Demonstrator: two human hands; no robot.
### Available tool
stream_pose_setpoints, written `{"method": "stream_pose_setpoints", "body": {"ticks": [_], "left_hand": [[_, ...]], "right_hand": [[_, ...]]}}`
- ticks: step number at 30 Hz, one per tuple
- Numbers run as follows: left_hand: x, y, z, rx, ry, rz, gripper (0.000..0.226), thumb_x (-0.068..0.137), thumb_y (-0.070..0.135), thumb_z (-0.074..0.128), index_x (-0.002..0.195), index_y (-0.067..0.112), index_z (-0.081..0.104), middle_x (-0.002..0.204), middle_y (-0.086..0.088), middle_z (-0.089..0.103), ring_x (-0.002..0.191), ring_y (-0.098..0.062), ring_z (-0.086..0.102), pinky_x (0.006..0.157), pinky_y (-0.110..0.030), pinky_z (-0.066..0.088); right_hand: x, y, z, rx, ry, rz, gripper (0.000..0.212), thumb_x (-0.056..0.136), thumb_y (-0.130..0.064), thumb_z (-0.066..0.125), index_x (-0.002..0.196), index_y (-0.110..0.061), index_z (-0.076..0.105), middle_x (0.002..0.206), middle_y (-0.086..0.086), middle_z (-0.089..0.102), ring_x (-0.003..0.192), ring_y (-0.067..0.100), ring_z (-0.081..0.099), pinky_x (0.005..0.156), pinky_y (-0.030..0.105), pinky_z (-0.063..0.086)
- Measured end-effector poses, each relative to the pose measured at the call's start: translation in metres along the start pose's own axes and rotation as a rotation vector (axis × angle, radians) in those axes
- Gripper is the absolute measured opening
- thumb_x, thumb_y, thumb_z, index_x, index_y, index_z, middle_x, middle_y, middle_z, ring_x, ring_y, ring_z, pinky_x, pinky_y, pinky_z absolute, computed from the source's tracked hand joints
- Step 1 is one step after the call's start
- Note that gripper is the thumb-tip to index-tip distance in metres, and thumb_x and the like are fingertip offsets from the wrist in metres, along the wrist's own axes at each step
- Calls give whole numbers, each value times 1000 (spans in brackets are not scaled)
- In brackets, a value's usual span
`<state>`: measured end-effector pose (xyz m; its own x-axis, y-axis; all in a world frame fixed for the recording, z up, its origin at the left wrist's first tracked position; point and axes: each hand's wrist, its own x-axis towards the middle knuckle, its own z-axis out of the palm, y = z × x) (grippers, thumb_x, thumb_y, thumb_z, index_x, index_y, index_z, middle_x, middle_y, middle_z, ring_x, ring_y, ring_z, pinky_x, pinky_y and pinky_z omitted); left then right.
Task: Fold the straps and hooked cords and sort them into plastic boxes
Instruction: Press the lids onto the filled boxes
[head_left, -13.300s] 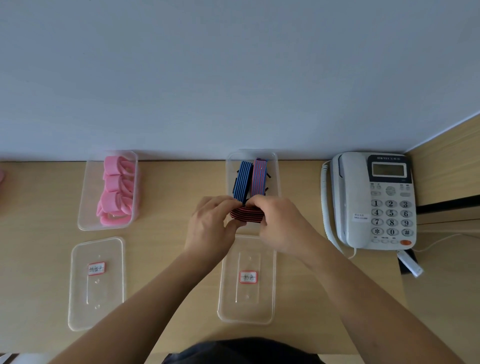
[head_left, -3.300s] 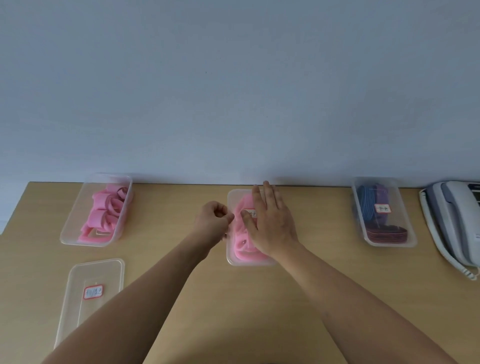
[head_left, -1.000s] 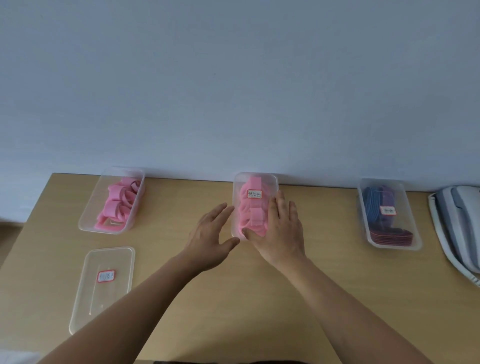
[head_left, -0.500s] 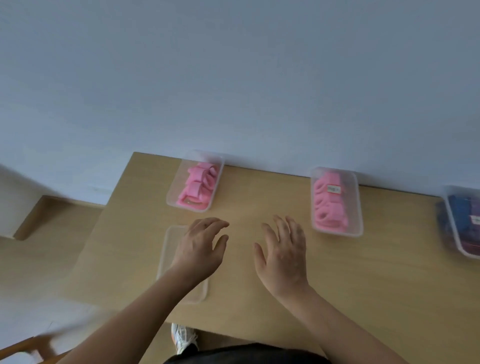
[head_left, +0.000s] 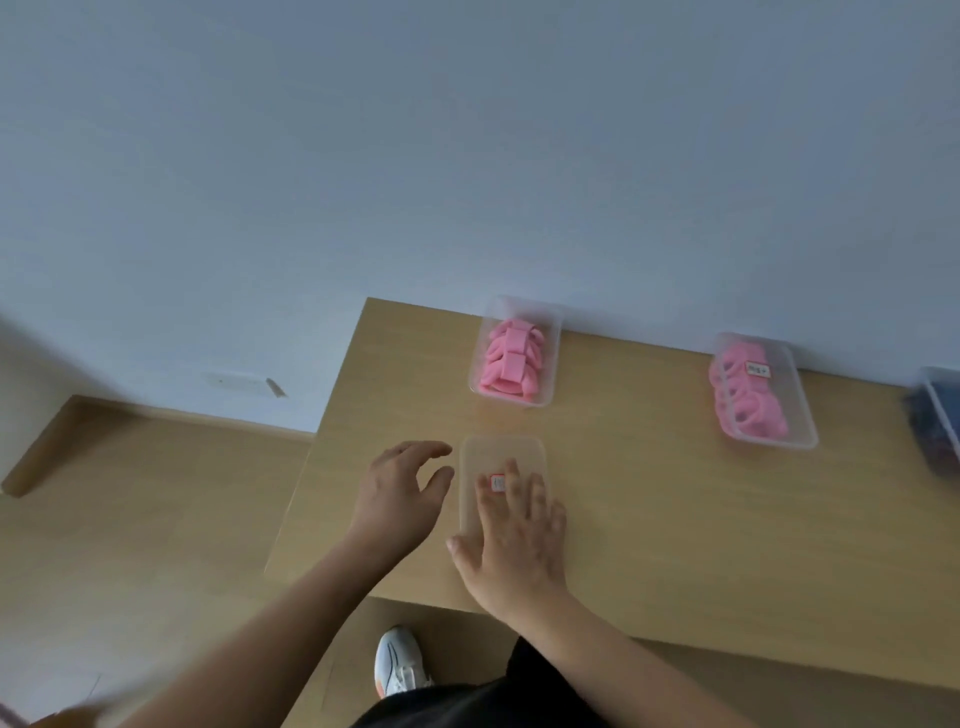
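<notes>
Two hands at the clear lid mid-frame: right hand flat on it, fingers straight; left hand beside its left edge, fingers spread, holding nothing; best pinch both long edges, lift level, seat squarely on open box of pink straps above.

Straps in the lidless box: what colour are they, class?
The straps are pink, shown best in the head view.
</notes>
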<state>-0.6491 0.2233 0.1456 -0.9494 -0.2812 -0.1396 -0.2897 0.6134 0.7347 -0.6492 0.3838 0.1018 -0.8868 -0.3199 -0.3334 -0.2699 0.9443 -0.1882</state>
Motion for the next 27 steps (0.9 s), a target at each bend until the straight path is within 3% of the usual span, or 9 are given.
{"method": "stream_pose_setpoints", "body": {"ticks": [5, 8, 10, 14, 17, 19, 22, 24, 27], "left_hand": [[27, -3, -9, -183, -27, -193, 27, 100, 28, 64, 125, 22, 71, 112, 10, 71, 102, -9, 64, 90, -33, 52], [58, 3, -8, -319, -35, -259, 31, 100, 31, 63, 129, 21, 68, 114, 5, 70, 106, -15, 65, 98, -40, 54], [82, 9, -5, -422, -73, -307, 36, 101, 30, 62, 135, 18, 63, 122, 0, 67, 111, -21, 63, 103, -47, 53], [121, 30, 5, -555, -180, -332, 43, 102, 39, 60, 140, 18, 57, 129, -2, 63, 106, -14, 63, 96, -40, 56], [143, 50, 16, -607, -238, -321, 25, 101, 43, 57, 111, 25, 71, 111, 0, 76, 100, -19, 68, 91, -41, 58], [152, 59, 24, -641, -219, -376, 26, 100, 41, 58, 111, 22, 71, 108, -5, 77, 95, -25, 71, 82, -42, 60], [157, 64, 34, -675, -182, -456, 26, 98, 43, 63, 109, 20, 71, 98, -2, 80, 83, -21, 78, 61, -30, 59], [159, 65, 39, -670, -185, -469, 28, 95, 45, 67, 104, 20, 74, 93, 0, 81, 77, -17, 78, 59, -27, 57], [164, 66, 47, -638, -164, -476, 22, 90, 40, 75, 95, 18, 77, 87, -1, 80, 75, -18, 73, 62, -33, 54]], "right_hand": [[-23, -10, -20, 70, 144, -67, 81, 74, -62, 50, 147, -29, 38, 163, 7, 24, 142, 36, 32, 104, 57, 35], [-18, -3, -38, 104, 303, -113, 79, 70, -59, 58, 141, -27, 48, 158, 7, 34, 137, 35, 38, 99, 55, 38], [-2, 5, -51, 71, 330, -73, 78, 71, -61, 57, 139, -24, 50, 157, 8, 35, 136, 36, 38, 99, 55, 39], [38, 14, -83, 45, 328, 32, 78, 78, -68, 44, 144, -26, 42, 161, 4, 26, 140, 34, 30, 102, 54, 35], [70, 19, -97, 47, 318, 57, 82, 79, -71, 39, 146, -25, 38, 161, 6, 25, 141, 35, 27, 104, 54, 33], [91, 23, -104, 36, 314, 55, 82, 79, -72, 37, 145, -23, 39, 162, 6, 20, 141, 35, 26, 103, 53, 32], [118, 29, -109, 56, 323, 48, 81, 79, -70, 40, 144, -22, 40, 164, 7, 18, 142, 35, 26, 102, 52, 32], [131, 31, -109, 75, 318, 42, 81, 81, -69, 43, 146, -23, 37, 163, 9, 20, 144, 35, 24, 103, 53, 30], [146, 35, -107, 85, 305, 40, 82, 83, -68, 45, 149, -21, 36, 162, 12, 21, 146, 35, 22, 105, 54, 30]]}}
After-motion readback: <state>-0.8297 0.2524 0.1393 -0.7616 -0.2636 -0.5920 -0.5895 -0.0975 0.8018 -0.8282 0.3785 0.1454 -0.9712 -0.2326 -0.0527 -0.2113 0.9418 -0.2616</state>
